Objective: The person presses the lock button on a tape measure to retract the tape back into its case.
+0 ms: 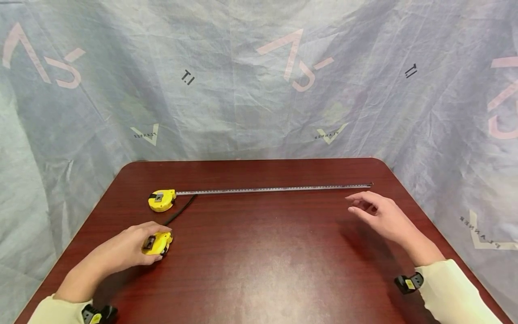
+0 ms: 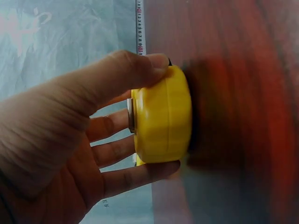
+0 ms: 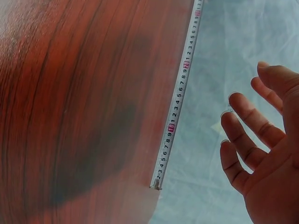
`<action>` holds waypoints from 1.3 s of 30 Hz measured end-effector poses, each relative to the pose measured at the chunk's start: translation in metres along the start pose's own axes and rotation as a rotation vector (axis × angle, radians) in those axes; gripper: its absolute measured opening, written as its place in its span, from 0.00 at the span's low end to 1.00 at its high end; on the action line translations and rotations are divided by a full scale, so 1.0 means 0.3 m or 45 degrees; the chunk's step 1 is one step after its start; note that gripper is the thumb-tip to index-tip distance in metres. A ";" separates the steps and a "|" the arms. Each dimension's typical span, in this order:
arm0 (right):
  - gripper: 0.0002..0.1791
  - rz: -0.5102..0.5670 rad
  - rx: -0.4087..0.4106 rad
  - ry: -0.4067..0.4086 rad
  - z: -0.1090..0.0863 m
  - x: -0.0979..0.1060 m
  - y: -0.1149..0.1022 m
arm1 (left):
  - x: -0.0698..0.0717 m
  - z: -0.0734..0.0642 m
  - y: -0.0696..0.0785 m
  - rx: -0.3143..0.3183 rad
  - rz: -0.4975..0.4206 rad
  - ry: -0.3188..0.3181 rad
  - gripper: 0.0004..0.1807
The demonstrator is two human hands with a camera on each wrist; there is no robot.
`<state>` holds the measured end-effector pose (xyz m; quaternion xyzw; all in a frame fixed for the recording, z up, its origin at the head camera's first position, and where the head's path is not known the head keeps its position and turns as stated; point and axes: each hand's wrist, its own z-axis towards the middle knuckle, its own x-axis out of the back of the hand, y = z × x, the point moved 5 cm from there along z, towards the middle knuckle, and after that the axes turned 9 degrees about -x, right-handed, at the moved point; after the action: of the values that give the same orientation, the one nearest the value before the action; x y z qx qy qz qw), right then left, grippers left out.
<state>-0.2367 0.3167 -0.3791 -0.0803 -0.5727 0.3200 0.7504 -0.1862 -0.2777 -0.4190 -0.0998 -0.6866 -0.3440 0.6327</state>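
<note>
The extended yellow tape measure (image 1: 162,200) lies on the worktop (image 1: 259,270) with its blade (image 1: 275,189) run out to its right, so 1 blade looks laid out, while the 2nd tape measure (image 1: 158,243), which the left hand (image 1: 127,247) grips on its near side beside a black strap (image 1: 180,210), shows no drawn blade and seems left to deal with. Well to its right, the relaxed right hand (image 1: 380,213) holds nothing. The blade reads 10 and 20 in red boxes, and the backdrop cloth (image 1: 238,90) behind it bears "PLANNER", partly mirrored.
</note>
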 end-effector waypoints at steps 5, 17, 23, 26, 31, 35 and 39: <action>0.14 0.000 -0.022 -0.005 0.008 0.001 0.012 | -0.009 -0.010 0.006 -0.028 0.004 0.019 0.31; 0.13 0.016 -0.073 0.014 0.058 0.034 0.044 | 0.081 0.010 0.018 0.022 0.099 0.099 0.40; 0.13 0.021 -0.061 0.046 0.093 0.059 0.075 | 0.183 0.041 0.011 0.038 0.199 0.236 0.42; 0.14 0.009 -0.077 0.038 0.111 0.069 0.093 | 0.217 0.056 0.000 0.021 0.248 0.313 0.41; 0.15 -0.011 -0.111 0.040 0.148 0.088 0.134 | 0.252 0.087 -0.026 0.009 0.246 0.426 0.38; 0.16 -0.054 -0.136 0.043 0.180 0.094 0.182 | 0.269 0.122 -0.063 0.013 0.202 0.455 0.38; 0.18 -0.076 -0.194 0.016 0.205 0.099 0.227 | 0.270 0.161 -0.119 0.043 0.165 0.451 0.39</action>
<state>-0.3151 0.3717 -0.3678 -0.1218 -0.5929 0.2525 0.7549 -0.2597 -0.2995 -0.3535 -0.0711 -0.5622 -0.3031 0.7661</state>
